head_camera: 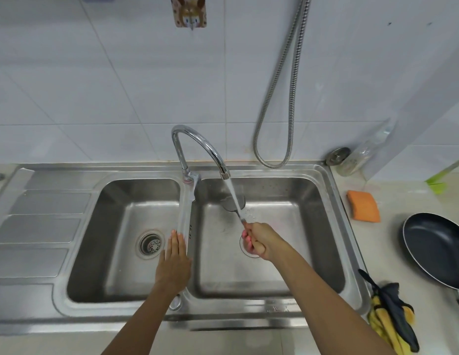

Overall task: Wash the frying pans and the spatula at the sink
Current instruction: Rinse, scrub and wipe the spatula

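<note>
Over the right basin of the steel double sink point(323, 175), my right hand point(258, 240) grips the handle of a metal spatula point(229, 202). Its blade points away from me, under the running stream from the curved tap point(197, 142). My left hand point(173, 262) rests flat, fingers together, on the divider between the two basins and holds nothing. One dark non-stick frying pan point(438, 249) lies on the counter at the right, partly cut off by the frame edge.
An orange sponge point(364, 206) lies on the counter right of the sink. A yellow and black cloth point(392, 319) sits near the front right corner. A flexible metal hose point(277, 98) hangs down the tiled wall. The drainboard point(39, 226) spreads to the left.
</note>
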